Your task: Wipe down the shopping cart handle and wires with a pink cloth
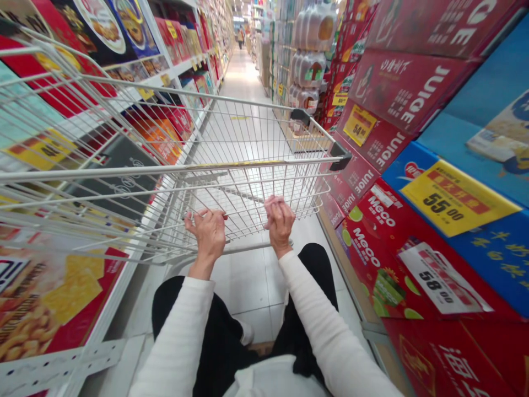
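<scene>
A wire shopping cart with black corner caps stretches across the aisle close before me, its basket bare where I can see into it. My left hand is closed, with fingers curled at the thin wires low on the cart's near side. To its right, my right hand is also closed, against the same side of the basket. Something pinkish shows at its fingertips, too blurred to tell from the fingers. Both forearms reach forward in white sleeves, between my bent knees in black trousers.
Shelves of packaged goods line the left side. On the right rise stacked red juice cartons, red Meco boxes and a blue carton with price tags. Bottle packs stand farther on. A distant person is in the tiled aisle.
</scene>
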Available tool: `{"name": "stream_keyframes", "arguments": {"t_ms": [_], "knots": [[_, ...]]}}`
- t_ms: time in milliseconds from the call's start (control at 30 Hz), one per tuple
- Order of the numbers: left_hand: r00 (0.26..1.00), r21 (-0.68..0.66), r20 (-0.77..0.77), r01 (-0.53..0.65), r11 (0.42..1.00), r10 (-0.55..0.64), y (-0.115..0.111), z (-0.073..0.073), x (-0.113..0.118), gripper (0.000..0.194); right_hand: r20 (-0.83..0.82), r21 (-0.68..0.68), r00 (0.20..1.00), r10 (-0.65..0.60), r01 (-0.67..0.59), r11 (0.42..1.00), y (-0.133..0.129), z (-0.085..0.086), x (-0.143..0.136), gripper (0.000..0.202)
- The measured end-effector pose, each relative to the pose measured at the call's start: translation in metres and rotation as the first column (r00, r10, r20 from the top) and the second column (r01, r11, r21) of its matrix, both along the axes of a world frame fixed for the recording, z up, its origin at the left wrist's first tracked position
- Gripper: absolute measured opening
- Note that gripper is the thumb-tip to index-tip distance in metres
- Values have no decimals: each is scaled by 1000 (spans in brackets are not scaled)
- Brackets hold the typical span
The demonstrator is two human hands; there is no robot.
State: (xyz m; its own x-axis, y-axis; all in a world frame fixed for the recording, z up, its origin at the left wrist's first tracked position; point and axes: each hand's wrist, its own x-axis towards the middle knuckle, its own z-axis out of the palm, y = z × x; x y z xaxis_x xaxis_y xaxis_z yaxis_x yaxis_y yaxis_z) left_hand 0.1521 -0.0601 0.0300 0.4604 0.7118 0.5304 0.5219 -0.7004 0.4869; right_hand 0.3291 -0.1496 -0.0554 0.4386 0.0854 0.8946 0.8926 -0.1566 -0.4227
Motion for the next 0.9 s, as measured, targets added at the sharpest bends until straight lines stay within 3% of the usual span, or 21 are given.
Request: {"name": "stream_keyframes", "arguments": {"t_ms": [100, 200, 333, 400, 467, 567, 667, 733, 833, 900], "knots": [[1000, -3, 6, -6, 1000, 6, -2, 0, 3, 49, -112, 74, 987, -116, 125, 989, -3, 2, 18, 36], [1000, -10, 3, -25, 1000, 25, -6, 1, 6, 53, -195, 143, 967, -163, 192, 971, 16, 0, -8, 39], [999, -11, -12, -30, 999, 30, -8, 3, 5, 58, -198, 66, 979, -43, 57, 996, 47, -6, -72, 42], [999, -14, -22, -25, 1000, 25, -9, 5, 3, 60, -169, 20, 985, 38, -35, 999, 52, -10, -86, 41], [999, -20, -24, -26, 999, 25, -8, 6, 1, 61, -112, -47, 988, 108, -114, 992, 46, -13, -78, 40], [1000, -28, -17, -23, 999, 22, -7, 5, 0, 60, 29, -132, 979, 202, -197, 971, 21, -16, -34, 35], [1000, -24, 0, -18, 1000, 18, -8, 3, 3, 60, 35, -96, 975, 220, -216, 972, 0, -17, 9, 31], [1000, -16, 13, -20, 1000, 20, -10, 2, 5, 60, -30, -15, 984, 178, -178, 984, 0, -17, 14, 33], [1000, -14, 8, -30, 999, 30, -12, 2, 8, 62, -116, 57, 987, 114, -108, 992, 20, -21, -22, 37], [1000, -13, -4, -26, 1000, 26, -13, 2, 8, 62, -145, 0, 979, 146, -147, 989, 38, -25, -60, 37]]}}
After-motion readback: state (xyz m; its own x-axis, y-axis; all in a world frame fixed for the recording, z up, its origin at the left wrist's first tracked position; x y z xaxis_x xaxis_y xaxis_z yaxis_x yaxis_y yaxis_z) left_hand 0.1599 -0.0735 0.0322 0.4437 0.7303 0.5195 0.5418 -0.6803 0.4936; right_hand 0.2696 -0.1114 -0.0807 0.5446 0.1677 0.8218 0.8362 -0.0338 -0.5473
